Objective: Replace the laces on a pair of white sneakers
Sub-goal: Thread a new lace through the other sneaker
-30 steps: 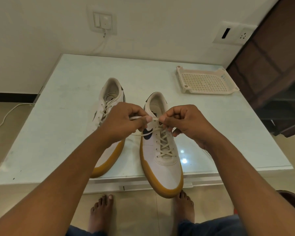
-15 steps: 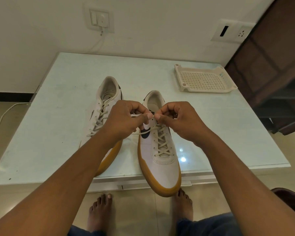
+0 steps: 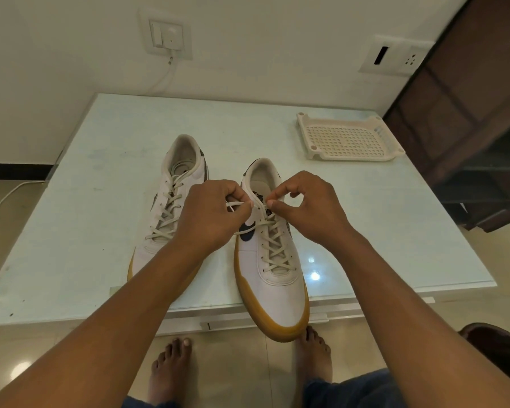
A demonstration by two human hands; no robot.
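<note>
Two white sneakers with tan soles stand side by side on the glass table (image 3: 86, 231). The left sneaker (image 3: 174, 201) is laced and partly hidden by my left forearm. The right sneaker (image 3: 273, 275) pokes its toe over the table's front edge. Cream laces (image 3: 274, 245) cross up its front. My left hand (image 3: 209, 216) pinches a lace end over the sneaker's top eyelets. My right hand (image 3: 306, 207) pinches the other lace end between thumb and forefinger, close to the left hand's fingertips.
A cream perforated plastic tray (image 3: 349, 139) lies at the table's back right. A dark wooden cabinet (image 3: 468, 113) stands to the right. Wall sockets and a white cable (image 3: 165, 75) are behind the table. My bare feet (image 3: 171, 369) are on the floor below.
My hands have drawn slightly closer over the right sneaker's top eyelets, and my right fingers have opened into a finer pinch on the lace. The sneakers have stayed put.
</note>
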